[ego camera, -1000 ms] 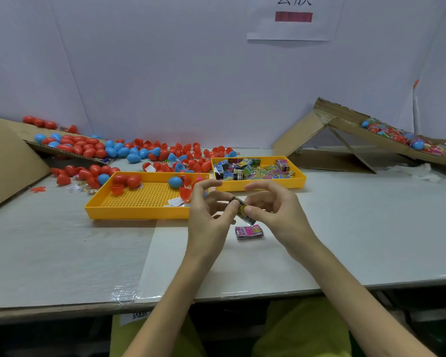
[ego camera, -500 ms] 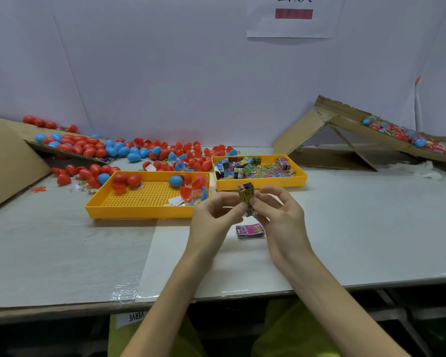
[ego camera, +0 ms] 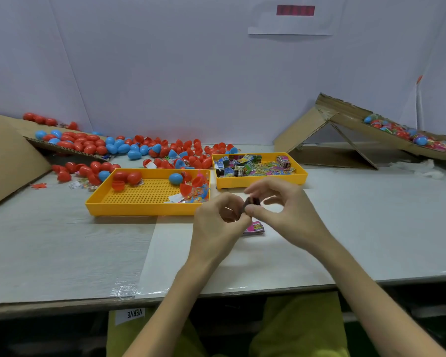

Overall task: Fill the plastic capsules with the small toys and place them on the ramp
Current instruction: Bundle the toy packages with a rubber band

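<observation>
Both hands, left (ego camera: 218, 220) and right (ego camera: 287, 211), pinch one small toy (ego camera: 252, 201).

Pale wall panels (ego camera: 165, 60) behind a grey worktable (ego camera: 62, 253)

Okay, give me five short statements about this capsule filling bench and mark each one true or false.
1. The right hand pinches a small dark toy. True.
2. A pink packet lies flat on the table. True.
3. The left yellow tray holds only blue capsules. False: it holds several red capsules and one blue capsule.
4. The cardboard ramp at the right is bare. False: red and blue ramp capsules lie on it.
5. The right yellow tray holds small printed toy boxes. True.
</observation>
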